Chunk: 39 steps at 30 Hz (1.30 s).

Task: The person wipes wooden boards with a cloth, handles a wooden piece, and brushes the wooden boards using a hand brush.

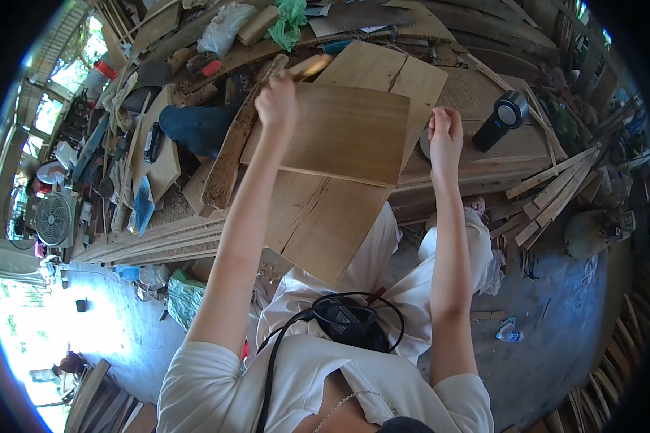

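Note:
My left hand (276, 105) is closed around a wooden-handled tool (312, 68), whose far end is blurred. It is above the upper left edge of a smooth brown wooden board (350, 133). That board lies across a longer, cracked pale board (332, 231), which reaches down over my lap. My right hand (446, 133) is to the right of the brown board, its fingers bent together; what they hold, if anything, is too small to name. A round grey thing (425, 144) shows partly behind that hand. Just right of it stands a black handheld device (500, 121) with a round head.
A rough wood strip (231, 151) and dark blue cloth (198, 126) are on the left. Thin wood slats (560, 191) jut out at the right. Plastic bags (225, 29) and scraps lie at the back. A bottle (509, 333) is on the floor (542, 303).

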Each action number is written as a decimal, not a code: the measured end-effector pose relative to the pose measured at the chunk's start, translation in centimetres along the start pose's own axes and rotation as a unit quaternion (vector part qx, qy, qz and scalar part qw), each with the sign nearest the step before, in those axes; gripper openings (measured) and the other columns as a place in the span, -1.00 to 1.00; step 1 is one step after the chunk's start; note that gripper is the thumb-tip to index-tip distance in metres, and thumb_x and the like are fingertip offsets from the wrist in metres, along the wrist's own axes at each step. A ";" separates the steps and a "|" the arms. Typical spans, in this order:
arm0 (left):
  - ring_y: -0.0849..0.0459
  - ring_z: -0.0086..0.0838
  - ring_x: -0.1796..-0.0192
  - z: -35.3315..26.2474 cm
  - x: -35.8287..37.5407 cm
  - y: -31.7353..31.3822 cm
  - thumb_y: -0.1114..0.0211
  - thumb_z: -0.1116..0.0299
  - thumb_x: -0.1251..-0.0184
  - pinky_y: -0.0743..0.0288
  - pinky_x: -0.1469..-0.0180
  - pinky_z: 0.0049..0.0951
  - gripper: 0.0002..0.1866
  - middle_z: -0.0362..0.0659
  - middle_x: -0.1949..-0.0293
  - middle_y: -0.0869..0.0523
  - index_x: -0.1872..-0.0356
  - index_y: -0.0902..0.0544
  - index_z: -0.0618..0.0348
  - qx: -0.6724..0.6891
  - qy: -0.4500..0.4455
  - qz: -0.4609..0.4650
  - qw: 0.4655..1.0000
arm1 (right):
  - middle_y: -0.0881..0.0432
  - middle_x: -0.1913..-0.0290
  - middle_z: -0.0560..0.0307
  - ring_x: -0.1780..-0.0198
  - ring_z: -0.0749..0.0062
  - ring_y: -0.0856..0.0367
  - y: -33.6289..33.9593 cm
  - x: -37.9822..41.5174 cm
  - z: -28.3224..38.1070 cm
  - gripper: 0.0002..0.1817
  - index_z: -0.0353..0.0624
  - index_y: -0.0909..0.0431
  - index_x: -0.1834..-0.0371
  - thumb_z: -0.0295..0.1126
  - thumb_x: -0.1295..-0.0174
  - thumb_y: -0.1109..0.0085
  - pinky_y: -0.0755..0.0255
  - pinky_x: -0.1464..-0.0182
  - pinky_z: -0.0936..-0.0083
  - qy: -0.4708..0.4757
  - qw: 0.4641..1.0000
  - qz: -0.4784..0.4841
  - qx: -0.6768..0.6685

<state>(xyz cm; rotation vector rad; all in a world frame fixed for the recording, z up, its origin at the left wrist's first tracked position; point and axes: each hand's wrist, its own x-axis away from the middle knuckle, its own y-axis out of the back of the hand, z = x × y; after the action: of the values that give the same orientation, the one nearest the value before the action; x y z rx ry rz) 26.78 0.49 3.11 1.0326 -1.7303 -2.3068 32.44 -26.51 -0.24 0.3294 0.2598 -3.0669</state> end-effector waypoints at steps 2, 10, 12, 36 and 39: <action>-0.73 -0.37 0.39 -3.4 0.8 -0.5 -0.23 0.44 -0.18 -0.62 0.52 -0.39 -0.67 -0.08 0.32 -0.66 0.00 -0.50 0.14 -0.038 -0.068 -0.008 0.997 | -0.43 0.48 0.29 0.47 0.69 -0.34 -0.1 0.2 -0.8 -0.79 -0.23 -0.46 0.20 -0.30 -0.37 0.03 -0.24 0.40 0.68 0.004 1.000 0.003 0.027; -0.66 0.06 0.25 -16.1 3.6 4.8 -0.20 0.28 -0.15 -0.54 0.17 -0.05 -0.79 0.13 0.39 -0.67 0.32 -0.54 0.24 0.404 -0.171 0.085 0.894 | -0.59 0.28 0.03 0.23 0.45 -0.53 0.2 -0.5 -2.3 -0.68 -0.30 -0.43 0.06 -0.23 -0.39 0.06 -0.40 0.12 0.51 0.029 0.998 -0.005 0.051; -0.64 0.13 0.28 -13.6 3.1 3.9 -0.20 0.25 -0.16 -0.53 0.17 0.00 -0.73 0.15 0.43 -0.65 0.23 -0.51 0.24 0.444 -0.098 0.130 0.881 | -0.55 0.30 0.17 0.29 0.56 -0.47 0.2 -0.1 -0.8 -0.70 -0.26 -0.44 0.09 -0.22 -0.37 0.01 -0.36 0.21 0.59 -0.025 0.997 -0.023 0.064; -0.69 0.02 0.39 -9.8 1.1 4.0 -0.21 0.08 -0.23 -0.59 0.34 -0.06 -0.63 0.08 0.50 -0.67 0.16 -0.50 0.18 0.369 -0.037 0.065 0.926 | -0.34 0.51 0.34 0.50 0.74 -0.27 -2.4 -0.5 -1.4 -0.83 -0.20 -0.39 0.15 -0.32 -0.39 0.06 -0.16 0.47 0.72 -0.037 0.995 -0.012 -0.088; -0.70 -0.06 0.32 -4.1 -0.6 2.7 -0.19 0.11 -0.26 -0.59 0.33 -0.09 -0.63 0.07 0.39 -0.69 0.09 -0.48 0.17 0.269 0.021 0.093 0.958 | -0.33 0.52 0.33 0.49 0.71 -0.26 -2.2 -0.2 -1.3 -0.82 -0.22 -0.40 0.18 -0.32 -0.39 0.05 -0.18 0.45 0.70 -0.063 0.996 -0.011 -0.063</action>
<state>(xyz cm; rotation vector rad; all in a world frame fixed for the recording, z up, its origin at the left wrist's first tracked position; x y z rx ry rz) 28.66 -3.57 5.24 0.9134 -2.3880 -1.7238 32.77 -24.07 -1.09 0.1275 0.4500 -3.0586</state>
